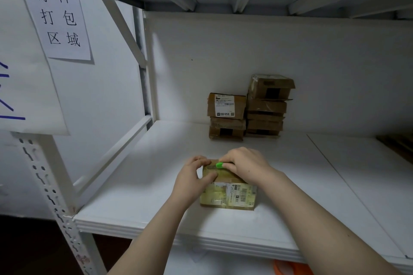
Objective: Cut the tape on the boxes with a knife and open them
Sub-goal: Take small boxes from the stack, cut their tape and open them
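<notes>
Work piece: A small brown cardboard box, wrapped in glossy clear tape, is set on the white shelf board near its front edge, between both hands.
Box label: A white shipping label with barcodes and a square code is stuck on the near face. Its print is too small to be read.
Left hand: The left hand is curled over the far left top corner of the box, with the thumb pressed on the top face.
Right hand: The right hand is closed round a bright green knife. Only the green end is seen, held at the far top edge of the box, just beside the left fingertips. The blade cannot be made out.
Rear stock: Two stacks of brown cardboard boxes are placed side by side against the back panel: a lower left stack and a taller right stack. Dark tape patches are seen on several front faces.
Rear label: A white printed label with a barcode is fixed to the top box of the left stack. Its text is illegible.
Sign: A white paper sign on the left wall is printed "寄件 打包 区域".
Second sheet: A larger white sheet carries blue strokes, cut off by the frame edge and unreadable.
</notes>
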